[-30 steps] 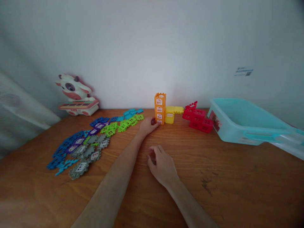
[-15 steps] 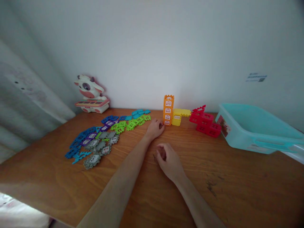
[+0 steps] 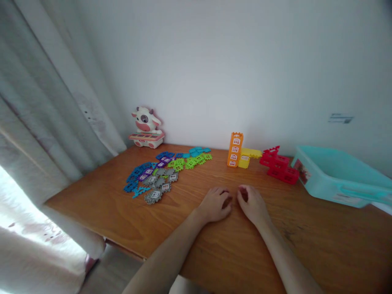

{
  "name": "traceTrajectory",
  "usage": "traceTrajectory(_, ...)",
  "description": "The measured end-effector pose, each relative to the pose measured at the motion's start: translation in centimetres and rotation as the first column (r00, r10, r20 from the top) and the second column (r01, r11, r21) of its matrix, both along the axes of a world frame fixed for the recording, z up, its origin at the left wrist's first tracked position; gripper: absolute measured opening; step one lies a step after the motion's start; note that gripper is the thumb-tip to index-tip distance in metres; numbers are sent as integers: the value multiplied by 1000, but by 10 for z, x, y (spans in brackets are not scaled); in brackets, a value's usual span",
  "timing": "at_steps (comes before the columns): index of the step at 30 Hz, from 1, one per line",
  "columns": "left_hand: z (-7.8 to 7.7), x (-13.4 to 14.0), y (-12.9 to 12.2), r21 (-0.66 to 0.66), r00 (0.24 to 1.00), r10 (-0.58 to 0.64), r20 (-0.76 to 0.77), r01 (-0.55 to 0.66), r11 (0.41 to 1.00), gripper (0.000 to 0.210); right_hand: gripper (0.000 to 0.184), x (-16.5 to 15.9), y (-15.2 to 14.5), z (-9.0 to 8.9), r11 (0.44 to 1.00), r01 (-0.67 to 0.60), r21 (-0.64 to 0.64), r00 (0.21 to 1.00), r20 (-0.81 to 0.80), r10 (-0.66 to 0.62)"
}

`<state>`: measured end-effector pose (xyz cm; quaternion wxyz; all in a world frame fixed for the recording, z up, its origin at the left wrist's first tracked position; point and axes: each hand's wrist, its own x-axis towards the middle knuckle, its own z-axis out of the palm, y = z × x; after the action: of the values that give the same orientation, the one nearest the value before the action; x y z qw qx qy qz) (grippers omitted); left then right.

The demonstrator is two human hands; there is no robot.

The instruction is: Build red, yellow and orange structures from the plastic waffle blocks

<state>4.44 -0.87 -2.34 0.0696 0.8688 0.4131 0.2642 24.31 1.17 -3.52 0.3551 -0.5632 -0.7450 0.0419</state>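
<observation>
My left hand [image 3: 216, 205] rests on the wooden table [image 3: 196, 241], its fingers loosely curved and nothing visible in them. Just to its right lies my right hand [image 3: 253, 205], also bent loosely, with a gap between thumb and fingers. Beyond both hands stands an upright orange tower [image 3: 234, 150] of window-panel building pieces, touching a yellow block structure [image 3: 245, 157]. A red structure [image 3: 279, 165] of similar pieces sits to the right of that. Flat gear-edged pieces are spread at left: grey [image 3: 159, 183], green [image 3: 190, 163], purple [image 3: 145, 174] and blue [image 3: 134, 176].
A turquoise plastic bin [image 3: 324, 188] stands at the right end of the table. A cow-shaped toy keyboard [image 3: 146, 136] is against the wall at the back left. Curtains [image 3: 61, 102] hang beyond the left edge.
My left hand has drawn back from the foot of the orange tower and come beside my right hand. The view has turned left, so everything on the table appears farther right.
</observation>
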Motion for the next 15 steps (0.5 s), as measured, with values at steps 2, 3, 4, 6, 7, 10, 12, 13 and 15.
traceTrajectory(2,0,-2,1,-12,1000,-7,13,7,1000,27,25,-4,-4,1,1000,-9,-1,997,71,9)
traceTrajectory(3,1,-2,2,-14,1000,-16,19,17,1000,27,26,-6,-7,2,1000,-16,-2,994,109,16)
traceTrajectory(4,1,-1,3,-14,999,-26,26,27,1000,28,28,-8,-10,2,1000,-21,-5,989,146,21)
traceTrajectory(6,2,-1,5,-6,999,-40,36,40,999,27,34,-12,-16,2,1000,-21,-11,977,211,23)
traceTrajectory(7,2,0,5,-2,998,-40,39,40,999,27,37,-13,-19,1,1000,-16,-14,971,238,19)
traceTrajectory(10,4,0,3,0,999,-27,33,27,1000,26,43,-14,-24,-1,1000,5,-23,954,300,2)
traceTrajectory(12,5,1,2,-7,999,-24,22,24,1000,26,45,-12,-24,-2,1000,12,-26,946,325,-3)
traceTrajectory(13,6,1,2,-12,1000,-23,20,23,1000,26,45,-11,-24,-2,1000,12,-25,942,335,-3)
traceTrajectory(15,8,0,3,-22,1000,-23,20,24,999,26,44,-9,-22,-3,1000,7,-16,937,351,-1)
